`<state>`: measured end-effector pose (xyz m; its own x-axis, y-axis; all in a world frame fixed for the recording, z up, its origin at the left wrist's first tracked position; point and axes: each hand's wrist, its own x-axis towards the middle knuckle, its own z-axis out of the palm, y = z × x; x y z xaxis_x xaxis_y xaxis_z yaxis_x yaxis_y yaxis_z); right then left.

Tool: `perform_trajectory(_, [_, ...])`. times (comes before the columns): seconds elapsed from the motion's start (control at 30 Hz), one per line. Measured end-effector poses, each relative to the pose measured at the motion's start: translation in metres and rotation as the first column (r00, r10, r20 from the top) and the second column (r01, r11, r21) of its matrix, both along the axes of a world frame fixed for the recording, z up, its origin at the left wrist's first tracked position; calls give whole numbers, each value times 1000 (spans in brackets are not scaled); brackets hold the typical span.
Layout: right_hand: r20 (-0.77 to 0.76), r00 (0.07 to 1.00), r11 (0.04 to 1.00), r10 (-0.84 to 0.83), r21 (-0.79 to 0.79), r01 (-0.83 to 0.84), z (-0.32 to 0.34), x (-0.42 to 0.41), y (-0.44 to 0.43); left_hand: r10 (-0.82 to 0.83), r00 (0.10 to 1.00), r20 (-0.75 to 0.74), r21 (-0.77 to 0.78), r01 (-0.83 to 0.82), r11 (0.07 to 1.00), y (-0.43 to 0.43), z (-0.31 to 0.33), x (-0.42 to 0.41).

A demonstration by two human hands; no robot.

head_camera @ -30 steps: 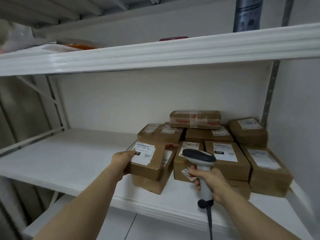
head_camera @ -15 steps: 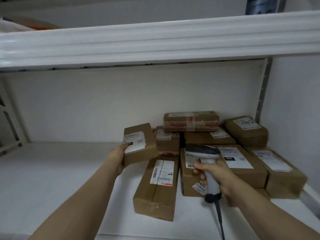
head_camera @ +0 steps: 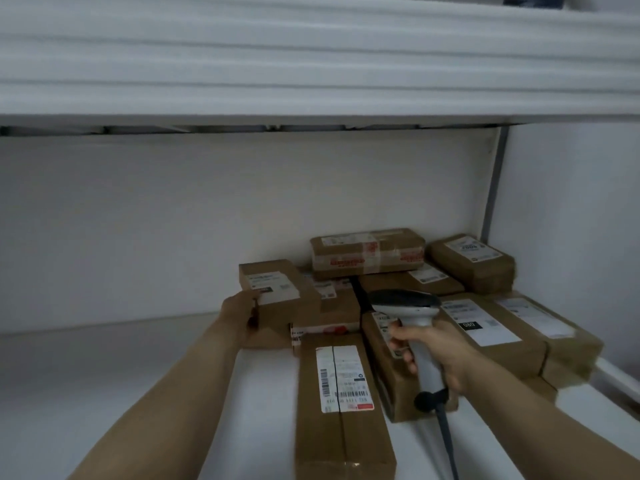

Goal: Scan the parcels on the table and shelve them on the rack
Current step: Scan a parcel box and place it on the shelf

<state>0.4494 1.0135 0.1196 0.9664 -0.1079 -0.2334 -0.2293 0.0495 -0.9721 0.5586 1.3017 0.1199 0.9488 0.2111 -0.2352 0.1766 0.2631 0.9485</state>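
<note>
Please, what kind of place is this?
Probably a parcel storeroom or pickup depot: a white rack shelf holds stacked cardboard parcels with shipping labels, the right hand grips a corded barcode scanner, and the left hand holds a small parcel at the pile.

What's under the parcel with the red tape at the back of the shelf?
The red-taped parcel rests on two labelled brown parcels: a right parcel and a left parcel. Anything between or behind them is covered.

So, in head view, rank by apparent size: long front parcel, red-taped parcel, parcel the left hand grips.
1. long front parcel, nearest the camera
2. red-taped parcel and gripped parcel: too alike to rank
</note>
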Motion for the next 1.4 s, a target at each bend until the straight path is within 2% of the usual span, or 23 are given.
perform_trajectory(0.17, [-19, 1000, 1000, 0, 12, 1, -1, 8, 4, -53, 997, 55, 171, 43, 984, -7, 3, 25])
perform_trajectory(0.27, [-22, 999, 1000, -23, -16, 22, -4, 13, 5, -251, 962, 106, 174, 231, 957, -11, -2, 28])
perform_trajectory(0.33, [-30, 999, 999, -26, -19, 25, -7, 15, 5, -293, 945, 147, 275, 245, 930, -12, -6, 28])
perform_trajectory(0.43, [-28, 999, 1000, -25, -14, 25, -10, 18, 5, -248, 947, 203, 345, 168, 924, -11, -8, 33])
perform_trajectory(0.53, [-24, 999, 1000, -29, -12, 29, -12, 20, 3, -266, 940, 212, 384, 170, 908, -12, -7, 38])
perform_trajectory(0.63, [-36, 999, 1000, -26, -13, 26, -12, 19, 1, -228, 952, 203, 304, 160, 939, -12, -8, 40])
perform_trajectory(0.8, [-39, 999, 1000, -24, -18, 23, -9, 14, 0, -164, 975, 152, 267, 120, 956, -11, -14, 43])
perform_trajectory(0.87, [-47, 999, 1000, -18, -24, 17, -9, 9, -1, -97, 981, 170, 225, 58, 973, -13, -12, 41])
perform_trajectory(0.93, [-49, 999, 999, -17, -39, 15, -8, 4, -3, 19, 973, 230, 225, -72, 972, -17, -9, 34])
perform_trajectory(1.03, [-41, 999, 999, -23, -49, 21, -9, -9, -7, 89, 915, 394, 399, -257, 880, -30, -2, 10])
perform_trajectory(1.13, [-28, 999, 999, -22, -47, 21, -8, -27, -16, -62, 846, 529, 509, -258, 821, -55, 5, -24])
perform_trajectory(1.2, [-19, 1000, 999, -23, -23, 23, -9, -43, -28, -221, 817, 532, 626, -204, 753, -78, 7, -47])
perform_trajectory(1.3, [-9, 999, 999, -32, -27, 32, -11, -76, -57, -474, 757, 450, 811, -124, 572, -124, 14, -80])
perform_trajectory(1.4, [13, 995, 993, -96, -72, 96, -14, -120, -101, -623, 688, 371, 889, -69, 453, -184, 20, -120])
